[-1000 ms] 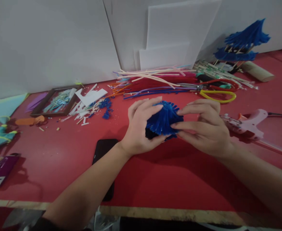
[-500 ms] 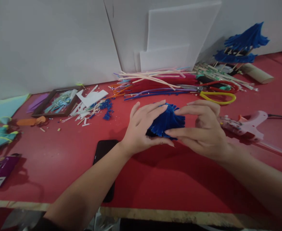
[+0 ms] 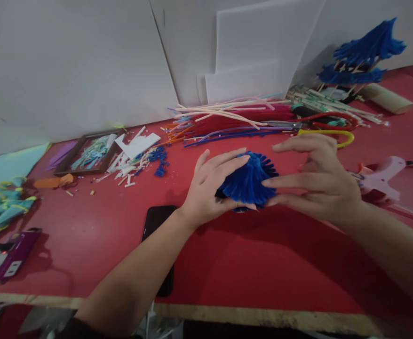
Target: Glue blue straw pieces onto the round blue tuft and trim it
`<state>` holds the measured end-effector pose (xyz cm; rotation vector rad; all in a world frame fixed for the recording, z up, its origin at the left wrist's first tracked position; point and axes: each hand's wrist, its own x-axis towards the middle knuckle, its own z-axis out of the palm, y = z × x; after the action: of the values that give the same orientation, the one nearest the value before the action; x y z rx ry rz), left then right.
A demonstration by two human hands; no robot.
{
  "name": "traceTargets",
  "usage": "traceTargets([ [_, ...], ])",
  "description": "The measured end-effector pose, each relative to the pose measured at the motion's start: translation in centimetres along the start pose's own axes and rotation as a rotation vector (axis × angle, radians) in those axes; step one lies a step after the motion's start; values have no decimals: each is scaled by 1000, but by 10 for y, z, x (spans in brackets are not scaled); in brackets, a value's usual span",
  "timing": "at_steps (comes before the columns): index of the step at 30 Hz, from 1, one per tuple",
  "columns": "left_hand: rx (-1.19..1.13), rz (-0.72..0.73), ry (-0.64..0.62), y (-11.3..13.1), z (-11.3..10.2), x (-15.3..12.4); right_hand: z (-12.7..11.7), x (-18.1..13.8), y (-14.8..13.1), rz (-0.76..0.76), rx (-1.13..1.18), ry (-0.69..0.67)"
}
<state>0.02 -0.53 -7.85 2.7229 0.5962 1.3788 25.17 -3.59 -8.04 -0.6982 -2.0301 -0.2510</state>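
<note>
A small cone-shaped piece of fuzzy blue pipe cleaners (image 3: 247, 181), fringed round its lower edge, is above the red table. My left hand (image 3: 211, 186) holds it from the left side, fingers over the top and thumb underneath. To its right is my right hand (image 3: 319, 183), its fingers spread. Two of its fingertips are at the fringe; I cannot tell whether they touch it. Part of the piece's underside is dark and mostly hidden by the left hand.
Bundled pipe cleaners (image 3: 227, 115), yellow-and-red-handled scissors (image 3: 347, 137) and a blue two-tiered model (image 3: 365, 52) are at the back. A pink glue gun (image 3: 385, 181) lies right. A black phone (image 3: 159, 219), a brown tray (image 3: 77, 170), scraps (image 3: 160, 160) and a purple device (image 3: 18, 259) are left.
My right hand has drawn back to the right and its fingers have opened from the blue piece. The left hand keeps its hold. The whole view has shifted slightly.
</note>
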Motion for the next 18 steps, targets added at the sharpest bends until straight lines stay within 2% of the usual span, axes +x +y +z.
traceTargets([
  [9, 22, 87, 28, 3, -2, 1, 5, -1, -8, 24, 30, 1],
  [15, -31, -74, 9, 4, 0, 1, 9, 0, -10, 22, 76, 31],
  [18, -21, -107, 26, 5, 0, 1, 8, 2, -14, 34, 73, 22],
])
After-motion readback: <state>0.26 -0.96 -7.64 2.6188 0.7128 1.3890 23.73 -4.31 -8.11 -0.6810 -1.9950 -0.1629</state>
